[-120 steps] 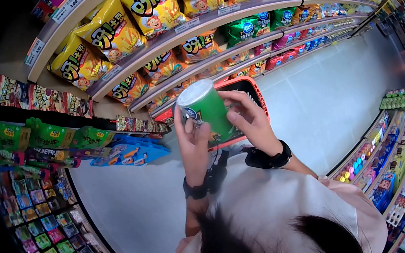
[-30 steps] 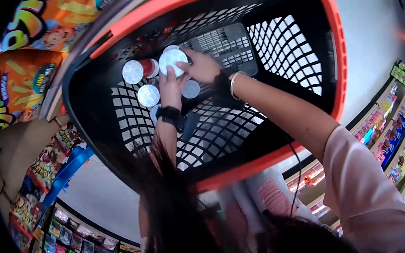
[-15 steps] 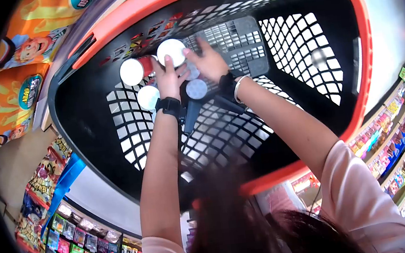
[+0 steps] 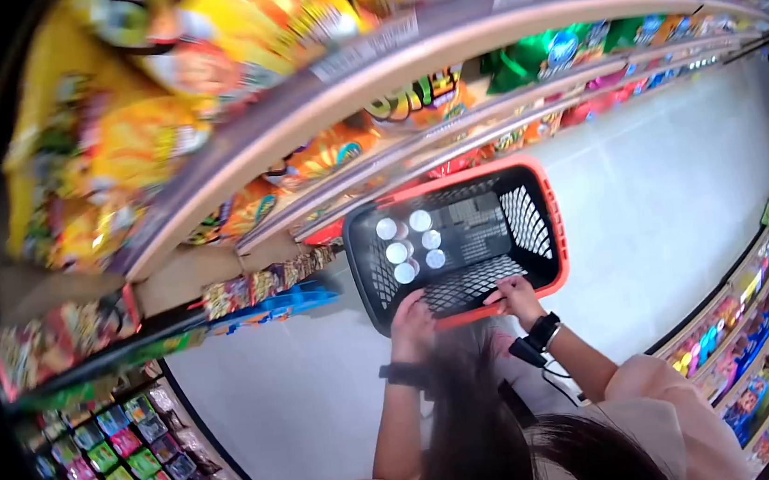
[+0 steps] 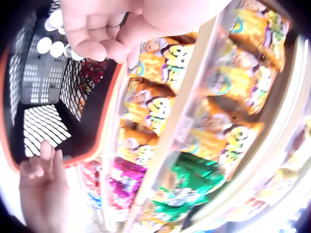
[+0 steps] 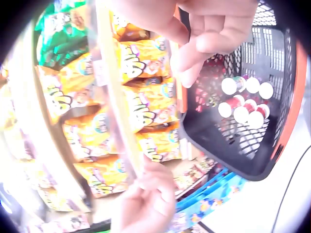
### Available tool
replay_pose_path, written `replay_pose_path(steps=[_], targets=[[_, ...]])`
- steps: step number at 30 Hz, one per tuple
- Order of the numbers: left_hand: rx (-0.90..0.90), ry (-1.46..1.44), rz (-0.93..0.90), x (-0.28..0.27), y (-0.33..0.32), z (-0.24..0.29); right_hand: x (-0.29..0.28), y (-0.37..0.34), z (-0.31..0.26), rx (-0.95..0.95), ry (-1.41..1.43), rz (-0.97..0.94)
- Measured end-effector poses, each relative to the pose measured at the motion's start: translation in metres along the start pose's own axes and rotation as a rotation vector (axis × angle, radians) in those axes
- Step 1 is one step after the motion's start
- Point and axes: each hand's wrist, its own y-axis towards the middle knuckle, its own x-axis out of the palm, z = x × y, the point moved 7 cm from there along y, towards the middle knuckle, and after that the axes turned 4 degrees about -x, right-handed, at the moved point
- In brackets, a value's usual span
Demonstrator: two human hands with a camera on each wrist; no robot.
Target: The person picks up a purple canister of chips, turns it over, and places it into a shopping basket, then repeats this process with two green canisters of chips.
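Note:
Several canisters (image 4: 396, 253) with round white lids stand in two rows inside a black shopping basket (image 4: 544, 200) with an orange-red rim. The right wrist view shows red sides on some of these canisters (image 6: 236, 103). My left hand (image 4: 413, 328) hovers by the basket's near rim, its fingers loosely bent and holding nothing. Further right along that rim is my right hand (image 4: 517, 301), also without anything in it, its fingers relaxed. Both wrists carry dark straps with cameras.
Shelves of yellow and orange snack bags (image 4: 259, 28) curve along the far side, with green bags (image 4: 534, 56) further right. Hanging packets (image 4: 267, 285) are at the left. Other shelves (image 4: 751, 342) stand on the right, beyond pale floor (image 4: 641, 185).
Both hands first held a green canister, then lowered it among the others in the basket and let go. They have since drawn back toward the body, and the head view has risen.

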Motion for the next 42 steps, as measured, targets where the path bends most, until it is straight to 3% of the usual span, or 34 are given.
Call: replay_pose_path(steps=[2, 3, 4, 6, 8, 10, 13, 14, 16, 18, 22, 24, 26, 28, 32, 36, 38, 40, 42], targets=[[0.158, 0.019, 0.041, 0.034, -0.065, 0.020, 0.020, -0.056, -0.034, -0.070, 0.082, -0.094], [0.180, -0.100, -0.046, 0.039, -0.086, 0.020, 0.032, -0.083, -0.055, -0.076, 0.119, -0.141], [0.226, -0.072, 0.034, 0.047, -0.107, 0.023, 0.044, -0.110, -0.074, -0.079, 0.113, -0.161], [0.198, -0.069, 0.170, 0.022, -0.112, 0.010, 0.050, -0.121, -0.086, -0.141, 0.082, -0.213], [0.151, -0.185, 0.177, 0.010, -0.101, 0.004, 0.057, -0.128, -0.101, -0.131, 0.079, -0.218], [0.170, -0.189, 0.173, 0.013, -0.084, 0.019, 0.064, -0.126, -0.116, -0.141, 0.133, -0.224], [0.253, -0.247, 0.210, 0.044, -0.067, 0.071, 0.092, -0.133, -0.173, -0.327, 0.125, -0.285], [0.286, -0.300, 0.121, 0.075, -0.069, 0.100, 0.106, -0.144, -0.205, -0.408, 0.105, -0.324], [0.289, -0.402, -0.355, 0.150, -0.077, 0.162, 0.136, -0.172, -0.277, -0.578, 0.128, -0.391], [0.284, -0.402, -0.451, 0.252, -0.131, 0.225, 0.165, -0.203, -0.357, -0.785, 0.162, -0.502], [0.629, -0.080, -0.733, 0.399, -0.225, 0.343, 0.207, -0.330, -0.502, -1.205, 0.174, -0.537], [0.804, 0.053, -0.707, 0.460, -0.266, 0.387, 0.218, -0.380, -0.560, -1.421, 0.176, -0.510], [0.834, 0.104, -0.744, 0.514, -0.292, 0.415, 0.221, -0.423, -0.603, -1.576, 0.134, -0.406], [0.758, 0.087, -0.728, 0.554, -0.295, 0.434, 0.223, -0.448, -0.637, -1.568, 0.070, -0.421], [0.831, 0.168, -0.636, 0.612, -0.273, 0.474, 0.224, -0.469, -0.676, -1.556, -0.011, -0.365], [0.914, 0.523, -0.535, 0.644, -0.259, 0.461, 0.234, -0.448, -0.684, -1.437, -0.157, -0.365], [0.886, 0.706, -0.458, 0.658, -0.195, 0.496, 0.236, -0.456, -0.670, -1.392, -0.158, -0.397], [1.173, 0.635, -0.242, 0.650, -0.239, 0.461, 0.237, -0.457, -0.668, -1.428, -0.189, -0.405], [1.284, 0.809, -0.130, 0.654, -0.231, 0.467, 0.238, -0.446, -0.675, -1.450, -0.220, -0.333]])
